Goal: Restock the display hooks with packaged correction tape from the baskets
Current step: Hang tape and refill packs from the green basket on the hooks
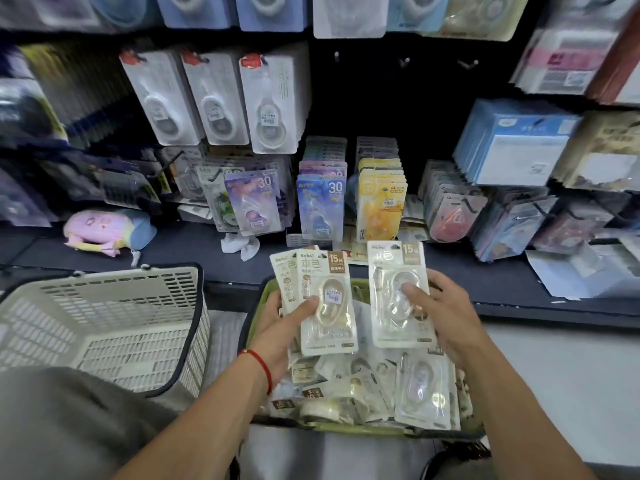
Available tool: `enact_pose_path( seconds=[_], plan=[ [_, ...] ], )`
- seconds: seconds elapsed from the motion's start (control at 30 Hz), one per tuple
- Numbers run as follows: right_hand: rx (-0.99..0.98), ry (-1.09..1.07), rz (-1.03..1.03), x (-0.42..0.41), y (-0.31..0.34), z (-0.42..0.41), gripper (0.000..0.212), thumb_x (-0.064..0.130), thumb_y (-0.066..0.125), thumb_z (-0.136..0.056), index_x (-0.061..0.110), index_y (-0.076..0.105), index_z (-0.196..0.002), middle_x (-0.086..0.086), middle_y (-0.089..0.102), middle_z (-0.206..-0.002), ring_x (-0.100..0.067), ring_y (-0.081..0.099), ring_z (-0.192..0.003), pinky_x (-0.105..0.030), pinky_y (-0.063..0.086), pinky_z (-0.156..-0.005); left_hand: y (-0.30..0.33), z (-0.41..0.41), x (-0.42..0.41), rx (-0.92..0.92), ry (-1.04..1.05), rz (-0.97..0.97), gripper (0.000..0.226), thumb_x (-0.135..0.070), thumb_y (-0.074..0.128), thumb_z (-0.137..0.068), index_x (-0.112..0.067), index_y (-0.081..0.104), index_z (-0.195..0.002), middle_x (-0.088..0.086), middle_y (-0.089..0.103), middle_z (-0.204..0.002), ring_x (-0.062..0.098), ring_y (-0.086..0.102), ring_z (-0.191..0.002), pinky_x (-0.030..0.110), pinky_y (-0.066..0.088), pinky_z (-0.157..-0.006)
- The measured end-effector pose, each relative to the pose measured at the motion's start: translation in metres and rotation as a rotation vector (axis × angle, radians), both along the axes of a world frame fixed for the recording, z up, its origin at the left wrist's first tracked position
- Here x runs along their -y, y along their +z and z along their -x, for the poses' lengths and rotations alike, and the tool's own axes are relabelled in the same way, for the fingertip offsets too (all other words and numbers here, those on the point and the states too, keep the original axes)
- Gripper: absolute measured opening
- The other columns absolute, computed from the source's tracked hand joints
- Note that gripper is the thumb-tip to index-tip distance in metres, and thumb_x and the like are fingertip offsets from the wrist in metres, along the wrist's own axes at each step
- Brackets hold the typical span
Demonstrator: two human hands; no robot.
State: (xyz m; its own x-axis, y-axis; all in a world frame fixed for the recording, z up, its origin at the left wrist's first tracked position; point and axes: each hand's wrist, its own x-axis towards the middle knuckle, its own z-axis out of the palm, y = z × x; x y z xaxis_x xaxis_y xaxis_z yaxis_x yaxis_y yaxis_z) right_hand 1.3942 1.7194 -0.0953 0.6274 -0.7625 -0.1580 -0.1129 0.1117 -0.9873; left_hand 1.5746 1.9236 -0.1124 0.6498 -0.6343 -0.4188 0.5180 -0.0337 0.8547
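Observation:
My left hand grips a small fanned stack of cream 15 m correction tape packs, thumb pressed on the front blister. My right hand holds a single cream correction tape pack upright, thumb on its blister. Both hands hover over a green basket filled with several loose cream packs. On the dark display wall above, bare hooks stick out, with grey packs hanging on hooks to their left.
An empty white basket sits at the left. Colourful packs stand along the dark shelf ledge, beside a pastel plush toy. Blue and beige packages hang at the right.

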Motion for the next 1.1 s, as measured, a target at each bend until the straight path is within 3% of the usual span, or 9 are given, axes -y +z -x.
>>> enact_pose_path(
  seconds=[0.07,0.23,0.43,0.5,0.6,0.7,0.83,1.0,1.1],
  plan=[
    [0.121,0.105,-0.016,-0.007,0.025,-0.027,0.051,0.032,0.089,-0.082,0.023,0.068,-0.127,-0.007,0.08,-0.114,-0.026,0.078,-0.097,-0.041,0.063,-0.078,0.02,-0.008,0.006,0.079,-0.022,0.034,0.044,-0.023,0.082,-0.09,-0.025,0.061,-0.129,0.005,0.078,-0.122,0.03,0.076,-0.11,0.061,0.058,-0.096],
    [0.226,0.069,0.03,-0.025,0.061,-0.093,0.03,0.038,0.076,-0.095,0.029,0.068,-0.122,0.012,0.08,-0.107,-0.007,0.077,-0.095,-0.018,0.058,-0.066,0.083,-0.043,0.029,0.184,-0.021,0.16,0.046,-0.031,0.078,-0.093,-0.033,0.057,-0.133,0.0,0.077,-0.125,0.027,0.076,-0.111,0.056,0.06,-0.095],
    [0.249,0.084,0.066,-0.01,0.117,-0.146,0.038,0.044,0.076,-0.094,0.022,0.065,-0.123,0.001,0.082,-0.106,-0.018,0.079,-0.096,-0.045,0.065,-0.081,0.147,-0.088,0.063,0.365,-0.061,0.18,0.056,-0.057,0.073,-0.086,-0.042,0.05,-0.135,-0.01,0.074,-0.13,0.021,0.073,-0.116,0.059,0.058,-0.098],
    [0.241,0.119,0.135,0.0,0.139,-0.159,0.04,0.048,0.078,-0.091,0.023,0.064,-0.12,0.005,0.082,-0.102,-0.014,0.079,-0.092,-0.033,0.065,-0.071,0.157,-0.103,0.071,0.406,-0.008,0.202,0.065,-0.063,0.074,-0.078,-0.04,0.051,-0.134,-0.01,0.073,-0.13,0.021,0.072,-0.118,0.057,0.056,-0.101],
    [0.153,0.195,0.331,0.013,0.166,-0.176,0.04,0.054,0.076,-0.09,0.029,0.061,-0.117,0.014,0.08,-0.097,-0.005,0.077,-0.084,-0.015,0.056,-0.06,0.16,-0.122,0.078,0.467,0.112,0.242,0.052,-0.059,0.073,-0.084,-0.042,0.055,-0.13,-0.014,0.074,-0.126,0.016,0.072,-0.117,0.053,0.055,-0.104],
    [0.179,0.164,0.43,0.026,0.171,-0.192,0.036,0.049,0.075,-0.093,0.032,0.058,-0.119,0.013,0.079,-0.102,-0.009,0.078,-0.086,-0.023,0.059,-0.066,0.154,-0.134,0.077,0.612,0.204,0.221,0.042,-0.059,0.069,-0.09,-0.048,0.055,-0.128,-0.026,0.072,-0.121,-0.004,0.068,-0.111,0.039,0.053,-0.104],
    [0.241,0.133,0.469,0.04,0.168,-0.2,0.034,0.049,0.074,-0.094,0.036,0.057,-0.121,0.014,0.078,-0.108,-0.008,0.077,-0.093,-0.024,0.059,-0.068,0.147,-0.141,0.074,0.69,0.253,0.207,0.035,-0.063,0.066,-0.088,-0.05,0.055,-0.119,-0.027,0.072,-0.115,-0.002,0.07,-0.107,0.03,0.054,-0.089],
    [0.231,-0.003,0.535,0.054,0.171,-0.205,0.033,0.046,0.074,-0.095,0.037,0.056,-0.122,0.01,0.078,-0.108,-0.01,0.077,-0.096,-0.048,0.062,-0.087,0.142,-0.154,0.067,0.721,0.367,0.16,0.027,-0.051,0.068,-0.094,-0.041,0.055,-0.115,-0.026,0.073,-0.106,0.001,0.073,-0.097,0.027,0.057,-0.077],
    [0.21,-0.044,0.568,0.057,0.173,-0.205,0.033,0.049,0.074,-0.094,0.039,0.056,-0.12,0.016,0.078,-0.105,-0.006,0.076,-0.094,-0.047,0.063,-0.086,0.142,-0.159,0.062,0.732,0.397,0.162,0.031,-0.046,0.069,-0.095,-0.037,0.056,-0.121,-0.027,0.072,-0.109,-0.003,0.072,-0.097,0.018,0.057,-0.072]
  ],
)
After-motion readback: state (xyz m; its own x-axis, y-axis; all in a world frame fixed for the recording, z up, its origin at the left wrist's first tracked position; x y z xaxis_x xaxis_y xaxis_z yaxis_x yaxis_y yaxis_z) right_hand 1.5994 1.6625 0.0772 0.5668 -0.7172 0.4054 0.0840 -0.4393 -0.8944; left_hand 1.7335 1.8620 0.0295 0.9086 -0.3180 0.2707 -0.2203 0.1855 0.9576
